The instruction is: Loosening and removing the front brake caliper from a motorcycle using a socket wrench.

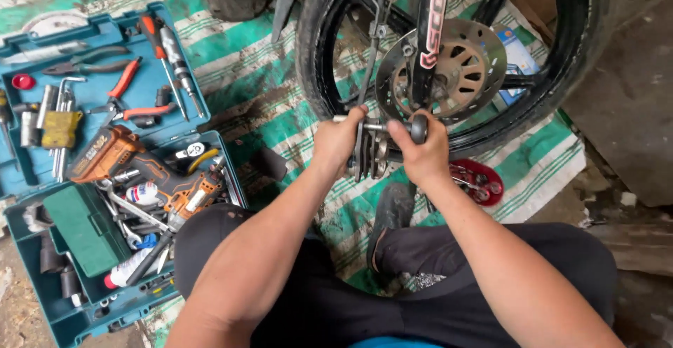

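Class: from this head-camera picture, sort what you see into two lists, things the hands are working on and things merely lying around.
In hand:
left hand and right hand gripping the brake caliper
socket wrench
brake disc
motorcycle wheel

Lying about:
open teal toolbox
orange cordless drill
pliers
screwdrivers
red bowl of small parts
striped mat

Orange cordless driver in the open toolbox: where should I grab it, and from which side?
Probably grip the orange cordless driver around its handle mid-body, coming from above. It lies flat on loose tools in the teal toolbox, upper side exposed; clutter crowds its sides. Both hands are at the wheel.
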